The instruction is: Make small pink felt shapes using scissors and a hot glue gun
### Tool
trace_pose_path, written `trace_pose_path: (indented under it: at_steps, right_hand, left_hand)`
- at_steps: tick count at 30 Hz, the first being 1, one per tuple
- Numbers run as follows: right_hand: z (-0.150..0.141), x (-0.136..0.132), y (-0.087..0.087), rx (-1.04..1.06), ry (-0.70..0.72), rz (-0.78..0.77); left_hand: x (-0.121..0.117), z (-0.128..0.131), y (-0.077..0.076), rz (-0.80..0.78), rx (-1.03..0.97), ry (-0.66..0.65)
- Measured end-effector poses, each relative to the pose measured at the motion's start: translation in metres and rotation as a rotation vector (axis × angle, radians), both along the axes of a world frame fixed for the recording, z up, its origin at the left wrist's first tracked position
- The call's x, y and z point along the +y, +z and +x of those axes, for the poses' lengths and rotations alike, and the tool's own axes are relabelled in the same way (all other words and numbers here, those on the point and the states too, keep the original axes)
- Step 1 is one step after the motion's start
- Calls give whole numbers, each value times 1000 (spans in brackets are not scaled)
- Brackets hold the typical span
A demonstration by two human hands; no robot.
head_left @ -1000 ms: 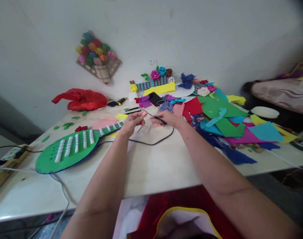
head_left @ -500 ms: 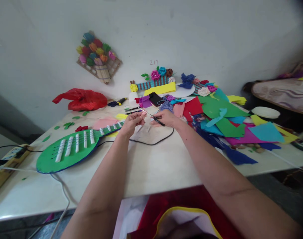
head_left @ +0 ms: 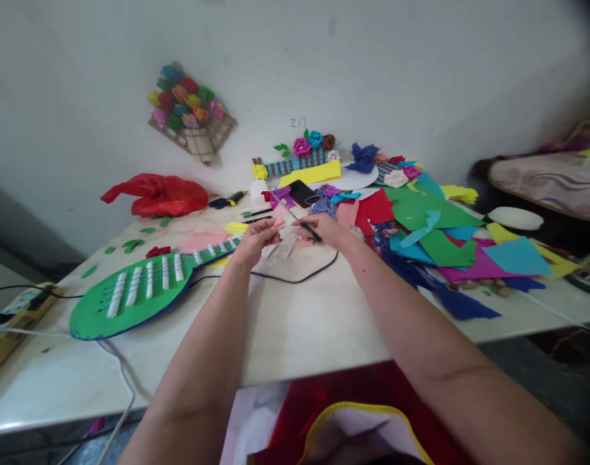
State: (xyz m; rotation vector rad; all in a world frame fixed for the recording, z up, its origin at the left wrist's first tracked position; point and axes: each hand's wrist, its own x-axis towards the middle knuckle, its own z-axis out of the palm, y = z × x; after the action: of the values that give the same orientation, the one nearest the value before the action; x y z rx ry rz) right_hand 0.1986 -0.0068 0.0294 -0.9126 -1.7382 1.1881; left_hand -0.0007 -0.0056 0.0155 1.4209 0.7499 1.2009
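Over the middle of the table, my left hand [head_left: 256,242] pinches a small pale pink scrap of paper [head_left: 280,223] between thumb and fingertips. Close by on the right, my right hand [head_left: 326,230] is closed around the dark handles of a pair of scissors [head_left: 311,231]. Their thin metal blades point up and left, past the fingertips of my left hand. Whitish scraps lie on the table just below the hands. To the left of my left hand lies a green guitar-shaped board [head_left: 144,303] with white bars and string-like lines across it.
A pile of coloured paper [head_left: 435,219] covers the right side. A red plastic bag [head_left: 166,196], yellow-black pliers [head_left: 229,199], a black phone [head_left: 303,193] and purple yarn [head_left: 323,206] lie farther back. A black cable [head_left: 299,280] crosses before my hands. A power strip [head_left: 18,323] sits at left.
The scissor blades have swung up a little, away from the pink scrap and my left fingertips. My left hand has hardly moved.
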Motion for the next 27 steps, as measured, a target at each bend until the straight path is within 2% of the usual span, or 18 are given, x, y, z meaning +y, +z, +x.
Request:
trace_pose_path:
  at_steps: [6, 16, 20, 27]
  right_hand:
    - [-4, -1, 0, 131, -91, -22]
    - [-9, -8, 3, 114, -29, -51]
    - [-10, -9, 2, 123, 20, -28]
    - [-9, -9, 2, 126, 10, -40]
  left_hand:
    - [-5, 4, 5, 24, 133, -45]
    - [-6, 7, 4, 52, 325, -192]
    - [-5, 8, 4, 11, 290, -241]
    - [-6, 7, 4, 21, 297, -248]
